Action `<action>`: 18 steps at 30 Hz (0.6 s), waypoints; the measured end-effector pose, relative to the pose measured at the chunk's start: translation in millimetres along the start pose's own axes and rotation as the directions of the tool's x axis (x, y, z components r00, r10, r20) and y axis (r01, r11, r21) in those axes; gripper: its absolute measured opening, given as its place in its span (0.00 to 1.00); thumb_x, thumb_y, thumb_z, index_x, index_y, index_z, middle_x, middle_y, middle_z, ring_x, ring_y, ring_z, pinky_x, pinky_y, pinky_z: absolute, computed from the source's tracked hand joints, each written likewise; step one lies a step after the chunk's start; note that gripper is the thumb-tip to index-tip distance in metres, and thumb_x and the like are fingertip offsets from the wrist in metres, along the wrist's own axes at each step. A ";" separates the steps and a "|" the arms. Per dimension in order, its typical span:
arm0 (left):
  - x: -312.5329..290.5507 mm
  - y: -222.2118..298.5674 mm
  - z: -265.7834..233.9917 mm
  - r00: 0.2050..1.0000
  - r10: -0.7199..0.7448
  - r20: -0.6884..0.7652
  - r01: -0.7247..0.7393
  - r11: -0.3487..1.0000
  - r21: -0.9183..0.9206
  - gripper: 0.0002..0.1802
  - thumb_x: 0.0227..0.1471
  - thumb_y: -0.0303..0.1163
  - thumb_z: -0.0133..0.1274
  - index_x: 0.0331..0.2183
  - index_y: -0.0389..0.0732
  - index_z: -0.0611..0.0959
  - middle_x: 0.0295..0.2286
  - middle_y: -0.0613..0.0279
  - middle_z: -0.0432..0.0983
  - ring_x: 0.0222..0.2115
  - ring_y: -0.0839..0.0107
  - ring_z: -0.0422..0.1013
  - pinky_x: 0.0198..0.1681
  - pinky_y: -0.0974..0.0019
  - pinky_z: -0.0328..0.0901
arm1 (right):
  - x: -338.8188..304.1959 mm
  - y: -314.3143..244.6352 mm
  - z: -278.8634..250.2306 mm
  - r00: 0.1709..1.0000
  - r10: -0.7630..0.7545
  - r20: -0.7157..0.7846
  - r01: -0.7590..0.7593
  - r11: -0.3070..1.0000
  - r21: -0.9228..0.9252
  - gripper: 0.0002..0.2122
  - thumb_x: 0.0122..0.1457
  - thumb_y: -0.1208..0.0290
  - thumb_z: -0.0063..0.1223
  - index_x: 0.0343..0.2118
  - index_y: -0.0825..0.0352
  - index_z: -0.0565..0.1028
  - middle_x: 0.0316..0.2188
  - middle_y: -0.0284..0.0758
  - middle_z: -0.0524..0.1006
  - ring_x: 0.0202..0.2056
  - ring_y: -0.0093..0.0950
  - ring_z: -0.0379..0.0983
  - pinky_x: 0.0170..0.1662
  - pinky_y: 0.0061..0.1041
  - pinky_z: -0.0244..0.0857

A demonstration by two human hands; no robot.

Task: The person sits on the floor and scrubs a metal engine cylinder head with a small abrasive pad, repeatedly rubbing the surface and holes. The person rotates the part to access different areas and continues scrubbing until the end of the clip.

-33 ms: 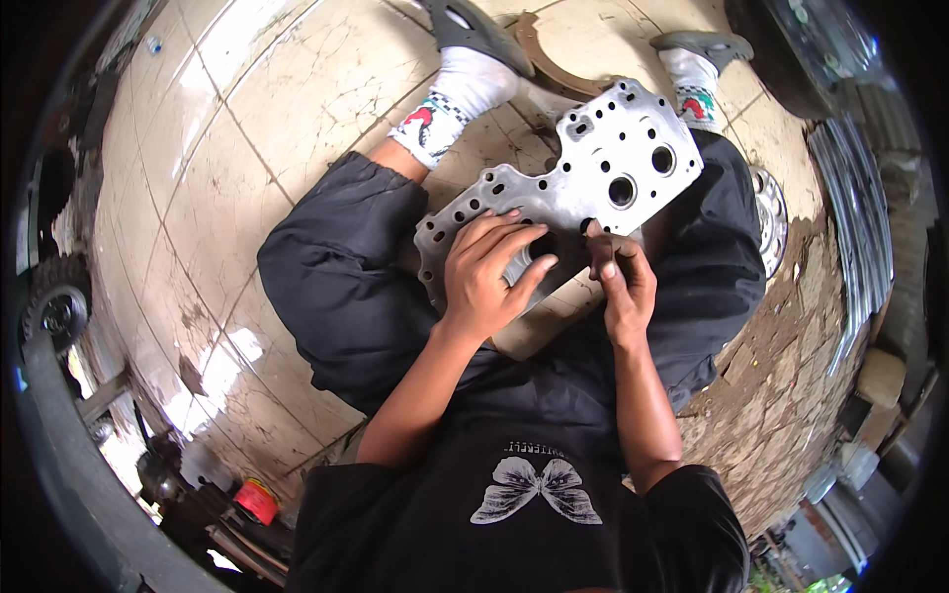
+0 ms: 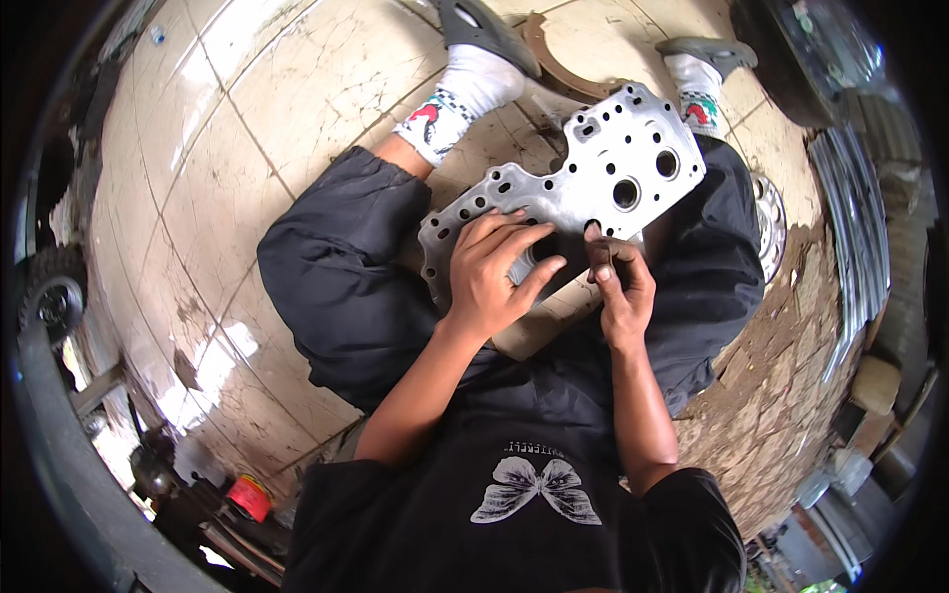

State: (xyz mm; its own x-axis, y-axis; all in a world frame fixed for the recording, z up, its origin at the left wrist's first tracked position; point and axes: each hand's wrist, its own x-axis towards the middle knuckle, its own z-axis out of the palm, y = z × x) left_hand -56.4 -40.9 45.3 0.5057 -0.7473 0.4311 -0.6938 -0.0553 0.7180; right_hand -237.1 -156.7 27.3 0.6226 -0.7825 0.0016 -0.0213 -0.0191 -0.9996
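Observation:
A grey cast metal plate (image 2: 593, 173) with many round and slotted holes lies across my lap, between my knees in dark trousers. My left hand (image 2: 499, 272) lies spread on the plate's near left part and holds it down. My right hand (image 2: 621, 287) is closed beside it, pinching a small dark piece (image 2: 601, 255) against the plate's near edge. I cannot tell what the piece is.
I sit on a cream tiled floor (image 2: 247, 109). A curved rusty metal strip (image 2: 554, 64) lies by my feet. A round silver part (image 2: 771, 212) is at my right knee. Broken tiles (image 2: 781, 366) and corrugated sheet (image 2: 850, 217) are on the right. At the left are a tyre (image 2: 49, 296) and a red can (image 2: 249, 497).

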 end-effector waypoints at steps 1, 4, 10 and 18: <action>-1.0 -0.6 -1.8 1.000 -0.012 0.001 0.012 1.000 -0.025 0.18 0.52 0.43 0.69 0.41 0.43 0.89 0.35 0.59 0.84 0.40 0.59 0.78 0.50 0.56 0.68 | -1.3 -16.2 10.6 0.991 0.130 -0.013 -0.130 0.991 -0.016 0.08 0.64 0.75 0.63 0.44 0.72 0.80 0.48 0.39 0.84 0.47 0.27 0.79 0.53 0.26 0.70; -5.8 -3.8 -3.0 1.000 0.001 -0.010 -0.003 0.990 -0.144 0.19 0.50 0.42 0.70 0.41 0.41 0.89 0.33 0.59 0.84 0.36 0.58 0.78 0.48 0.56 0.68 | -3.3 -20.5 30.8 0.998 -0.053 -0.019 0.047 0.964 -0.262 0.07 0.61 0.77 0.66 0.40 0.72 0.80 0.43 0.39 0.86 0.47 0.27 0.81 0.52 0.29 0.72; -10.3 -9.3 -7.2 0.996 -0.029 -0.086 -0.002 0.939 -0.344 0.18 0.47 0.33 0.71 0.41 0.37 0.88 0.30 0.58 0.82 0.33 0.58 0.78 0.42 0.58 0.70 | -5.3 -29.0 62.8 0.993 -0.063 -0.096 0.039 0.971 -0.235 0.21 0.54 0.82 0.68 0.52 0.69 0.77 0.42 0.37 0.83 0.42 0.24 0.81 0.46 0.23 0.74; -14.8 -17.7 -20.6 0.983 -0.168 -0.071 0.091 0.792 -0.603 0.13 0.55 0.25 0.62 0.43 0.29 0.85 0.34 0.51 0.81 0.35 0.62 0.79 0.41 0.62 0.72 | 15.8 -54.3 67.4 0.976 -0.056 0.212 0.125 0.937 -0.327 0.27 0.53 0.78 0.71 0.57 0.71 0.76 0.46 0.38 0.80 0.46 0.28 0.79 0.52 0.28 0.73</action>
State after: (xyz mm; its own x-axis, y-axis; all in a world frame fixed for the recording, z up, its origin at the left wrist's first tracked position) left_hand -41.0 -15.2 37.5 0.6501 -0.6783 0.3425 -0.1942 0.2874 0.9379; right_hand -173.4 -126.0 79.7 0.7742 -0.6308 0.0517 -0.1982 -0.3193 -0.9267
